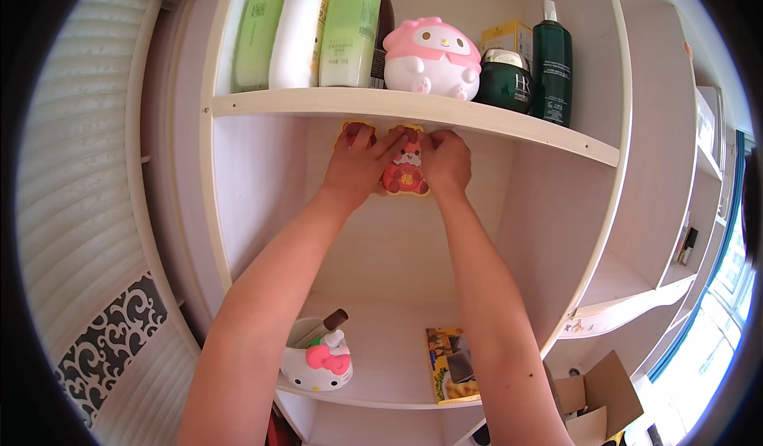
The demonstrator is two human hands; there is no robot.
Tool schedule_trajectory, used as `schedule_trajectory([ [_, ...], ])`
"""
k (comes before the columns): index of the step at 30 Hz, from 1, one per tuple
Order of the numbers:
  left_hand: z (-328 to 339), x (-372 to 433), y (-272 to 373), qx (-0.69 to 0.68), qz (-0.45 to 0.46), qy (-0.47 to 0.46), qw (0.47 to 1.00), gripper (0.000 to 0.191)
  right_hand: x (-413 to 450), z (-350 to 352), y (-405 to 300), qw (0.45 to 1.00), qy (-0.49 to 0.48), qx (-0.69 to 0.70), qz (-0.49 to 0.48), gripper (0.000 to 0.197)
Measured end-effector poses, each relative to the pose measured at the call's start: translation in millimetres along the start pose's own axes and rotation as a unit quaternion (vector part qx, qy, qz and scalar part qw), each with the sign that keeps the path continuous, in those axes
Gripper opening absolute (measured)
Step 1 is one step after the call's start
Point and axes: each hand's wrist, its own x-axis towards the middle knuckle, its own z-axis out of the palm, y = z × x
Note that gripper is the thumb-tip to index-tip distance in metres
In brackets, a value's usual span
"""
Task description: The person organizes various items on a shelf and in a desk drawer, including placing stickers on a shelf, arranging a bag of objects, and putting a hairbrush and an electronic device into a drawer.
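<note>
Two flat cartoon decorations with yellow edges rest against the back panel of the open shelf compartment, just under the upper shelf. The right decoration [406, 175] shows a red and white animal figure and bears a written character. Most of the left decoration [360, 130] is hidden behind my left hand [355, 169]. That hand lies with fingers spread across both pieces, its fingertips on the right one's upper part. My right hand [446, 159] has its fingers curled at the right decoration's right edge, gripping it there.
Above, a shelf board [417, 105] carries green bottles [349, 35], a pink and white figurine [432, 59], a dark green jar [505, 82] and a pump bottle [552, 70]. Below stand a Hello Kitty holder [316, 368] and a yellow box [450, 368]. A cardboard box [608, 392] sits lower right.
</note>
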Motion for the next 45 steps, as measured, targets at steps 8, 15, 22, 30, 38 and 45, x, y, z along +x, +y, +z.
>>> schedule_trajectory([
  [8,5,1,-4,-0.018,0.033,0.04,0.999,0.092,5,13,2,0.997,0.02,0.074,0.01,0.025],
  [15,11,1,0,0.034,0.038,0.075,0.996,0.094,0,18,2,0.993,0.061,0.101,0.019,0.024],
  [22,2,-5,-6,0.009,0.011,-0.008,1.0,0.085,6,12,5,0.998,0.028,0.046,-0.031,0.026],
  [30,-11,-34,14,-0.12,-0.115,-0.109,0.98,0.06,-21,-9,25,0.991,-0.05,-0.057,-0.113,0.041],
  [38,-2,-57,8,-0.136,-0.169,-0.112,0.97,0.045,-23,-5,46,0.983,-0.092,-0.065,-0.145,0.029],
  [45,-6,-88,12,-0.091,-0.112,-0.186,0.972,0.052,-54,1,73,0.921,0.01,-0.137,-0.364,0.03],
])
